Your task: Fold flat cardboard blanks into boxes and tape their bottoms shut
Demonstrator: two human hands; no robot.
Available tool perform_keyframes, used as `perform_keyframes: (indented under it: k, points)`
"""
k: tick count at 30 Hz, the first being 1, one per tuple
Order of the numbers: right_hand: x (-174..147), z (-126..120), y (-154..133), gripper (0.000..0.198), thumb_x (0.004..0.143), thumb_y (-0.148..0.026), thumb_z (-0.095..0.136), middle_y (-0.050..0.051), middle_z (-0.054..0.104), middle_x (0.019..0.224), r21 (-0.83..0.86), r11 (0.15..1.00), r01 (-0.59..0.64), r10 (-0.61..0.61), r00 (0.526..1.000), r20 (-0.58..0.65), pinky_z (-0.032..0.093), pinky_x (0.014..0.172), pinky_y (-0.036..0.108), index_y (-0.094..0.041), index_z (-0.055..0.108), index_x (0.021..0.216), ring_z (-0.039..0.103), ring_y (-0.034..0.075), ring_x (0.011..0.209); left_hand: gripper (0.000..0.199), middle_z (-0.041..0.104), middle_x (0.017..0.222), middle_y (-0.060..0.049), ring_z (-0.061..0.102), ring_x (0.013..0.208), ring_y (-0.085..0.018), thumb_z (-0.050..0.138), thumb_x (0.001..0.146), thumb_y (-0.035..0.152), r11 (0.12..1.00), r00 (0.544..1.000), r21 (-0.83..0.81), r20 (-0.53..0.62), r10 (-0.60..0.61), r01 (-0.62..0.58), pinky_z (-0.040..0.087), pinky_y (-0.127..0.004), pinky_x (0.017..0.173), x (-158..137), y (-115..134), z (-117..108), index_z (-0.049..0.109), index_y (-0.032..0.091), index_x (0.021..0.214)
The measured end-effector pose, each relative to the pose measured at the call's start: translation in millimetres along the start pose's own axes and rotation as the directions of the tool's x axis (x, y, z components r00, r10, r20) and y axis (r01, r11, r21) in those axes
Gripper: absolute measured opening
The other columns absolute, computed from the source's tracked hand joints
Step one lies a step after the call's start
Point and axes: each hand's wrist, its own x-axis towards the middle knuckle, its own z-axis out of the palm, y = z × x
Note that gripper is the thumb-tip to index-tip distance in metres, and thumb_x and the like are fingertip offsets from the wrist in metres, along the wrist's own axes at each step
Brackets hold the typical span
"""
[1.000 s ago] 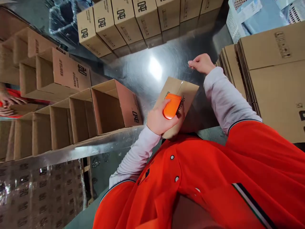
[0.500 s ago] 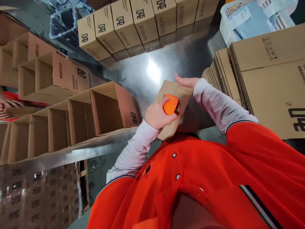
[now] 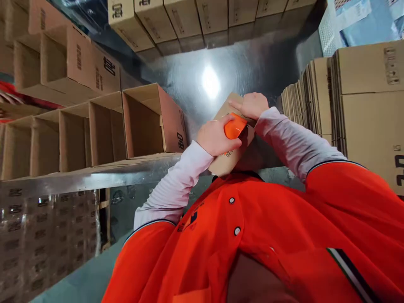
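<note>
A small closed cardboard box (image 3: 223, 164) with dark print stands tilted against my front at the table edge. My left hand (image 3: 216, 136) is wrapped round an orange tape dispenser (image 3: 234, 127), which rests on the top of the box. At the box's far right side is my right hand (image 3: 255, 106), one finger stretched over the top face and the others curled at its edge. The underside of the dispenser and part of the box are hidden by my hands.
Open-topped cardboard boxes (image 3: 172, 122) stand in rows on the left. Closed boxes (image 3: 212, 19) line the back of the metal table (image 3: 189, 67). Flattened cartons (image 3: 372, 122) are stacked at right, near a white basket (image 3: 328, 38). Another person's sleeve (image 3: 9, 89) shows far left.
My right hand has gone from flat and spread beside the box to curled, with a finger on its top. The dispenser has shifted slightly on the box. The view has tilted down.
</note>
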Motion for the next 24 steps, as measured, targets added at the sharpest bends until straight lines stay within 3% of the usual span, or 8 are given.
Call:
perform_keyframes:
  k: [4,8,11,13,15,18,21,24]
  points:
    - [-14.1,-5.0,-17.8,0.1,0.103,-0.084,0.039,0.034,0.066,0.131,-0.151,0.98,-0.131,0.13,0.991,-0.014,0.048,0.112,0.056,0.008,0.069,0.126,0.063,0.043,0.131,0.079,0.078,0.124,-0.006,0.075,0.116,-0.032,0.075,0.076,0.041,1.0,0.999,-0.028,0.047,-0.002,0.003,0.057,-0.04,0.107,-18.7,-11.4,-7.8,0.062,0.023,0.152]
    - [-14.2,-13.3,-17.2,0.109,0.099,-0.091,0.035,0.034,0.067,0.132,-0.214,0.967,-0.14,0.138,0.99,-0.025,0.05,0.11,0.055,0.007,0.07,0.131,0.065,0.043,0.129,0.083,0.08,0.121,-0.004,0.079,0.105,-0.031,0.072,0.072,0.045,0.996,0.984,-0.069,0.172,-0.035,0.047,0.061,-0.039,0.098,-101.8,-54.1,-12.1,0.061,0.027,0.152]
    - [-12.1,-11.6,-15.7,0.104,0.102,-0.086,0.035,0.034,0.067,0.131,-0.264,0.954,-0.14,0.137,0.99,-0.028,0.049,0.11,0.053,0.007,0.071,0.131,0.065,0.042,0.128,0.085,0.083,0.108,-0.005,0.081,0.094,-0.034,0.071,0.071,0.047,0.986,0.934,0.019,0.32,-0.162,0.164,0.063,-0.04,0.088,-179.6,-97.1,12.0,0.061,0.027,0.153]
    - [-11.6,-9.0,-15.3,0.1,0.105,-0.083,0.033,0.035,0.067,0.13,-0.304,0.942,-0.141,0.137,0.99,-0.037,0.048,0.109,0.052,0.005,0.072,0.132,0.065,0.041,0.129,0.084,0.084,0.102,-0.007,0.081,0.093,-0.036,0.071,0.072,0.047,0.97,0.884,0.084,0.401,-0.241,0.227,0.062,-0.04,0.084,-209.3,-118.2,44.2,0.062,0.025,0.152]
    - [-11.4,-7.1,-14.9,0.099,0.106,-0.081,0.029,0.036,0.066,0.13,-0.354,0.924,-0.146,0.134,0.989,-0.057,0.048,0.108,0.051,0.004,0.072,0.134,0.064,0.041,0.129,0.087,0.084,0.107,-0.009,0.08,0.1,-0.036,0.071,0.074,0.047,0.967,0.876,0.086,0.409,-0.254,0.24,0.061,-0.039,0.088,-209.7,-128.8,81.0,0.059,0.023,0.156]
    - [-10.3,-6.5,-13.6,0.1,0.109,-0.077,0.023,0.038,0.066,0.129,-0.425,0.897,-0.122,0.103,0.992,-0.069,0.047,0.105,0.046,0.007,0.07,0.134,0.064,0.039,0.131,0.088,0.081,0.121,-0.012,0.077,0.114,-0.035,0.071,0.079,0.048,0.979,0.921,0.023,0.336,-0.196,0.2,0.058,-0.037,0.098,-168.8,-127.2,121.1,0.053,0.022,0.161]
    - [-8.5,-7.6,-12.7,0.098,0.111,-0.073,0.021,0.039,0.065,0.128,-0.461,0.878,-0.125,0.1,0.992,-0.079,0.045,0.1,0.043,0.009,0.07,0.132,0.064,0.037,0.133,0.085,0.08,0.121,-0.015,0.076,0.116,-0.037,0.071,0.081,0.05,0.985,0.926,0.014,0.339,-0.165,0.171,0.057,-0.038,0.098,-126.0,-113.5,129.9,0.055,0.018,0.158]
    - [-8.2,-9.0,-13.5,0.094,0.112,-0.071,0.025,0.039,0.065,0.129,-0.461,0.876,-0.143,0.106,0.989,-0.104,0.043,0.099,0.042,0.009,0.071,0.133,0.064,0.036,0.132,0.078,0.078,0.121,-0.016,0.074,0.118,-0.037,0.073,0.082,0.049,0.982,0.921,0.001,0.348,-0.175,0.187,0.056,-0.037,0.099,-113.9,-96.1,124.0,0.059,0.015,0.151]
